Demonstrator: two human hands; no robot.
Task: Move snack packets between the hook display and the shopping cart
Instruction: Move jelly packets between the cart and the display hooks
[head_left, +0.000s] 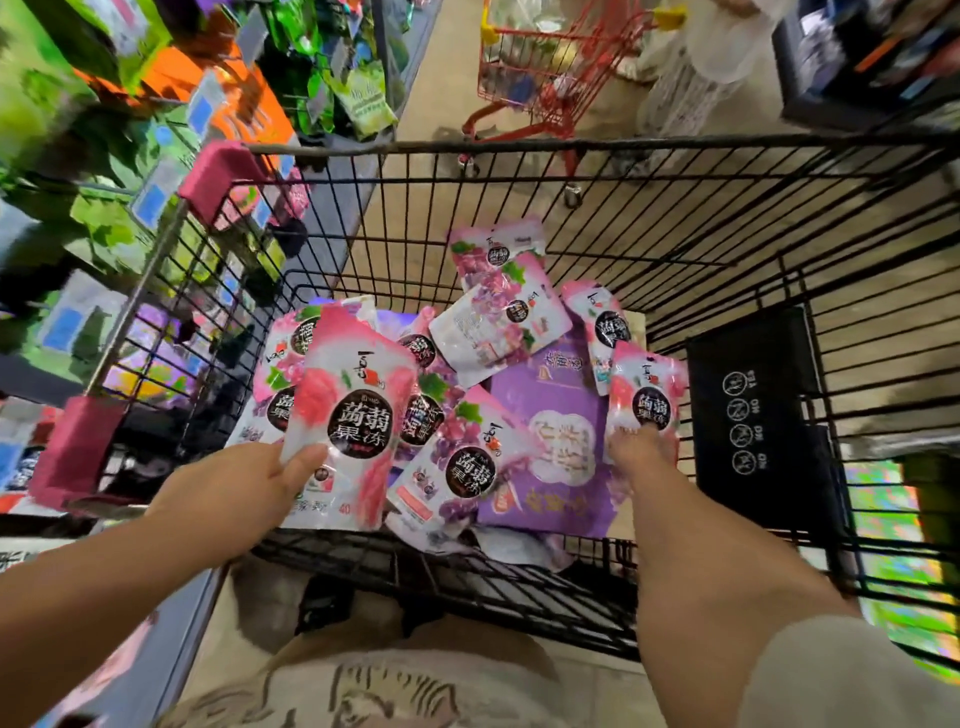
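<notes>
Single head-worn wide-angle view, looking forward and steeply down into black wire cart (675, 171) from close above; shelves at left edge, aisle floor ahead.

Bright, even light, soft shadows; glare on glossy packets (358, 415). Heavy blur & smearing at left shelves (104, 156) and far rt edge. Wide-angle bend on cart (571, 145) rim.
</notes>
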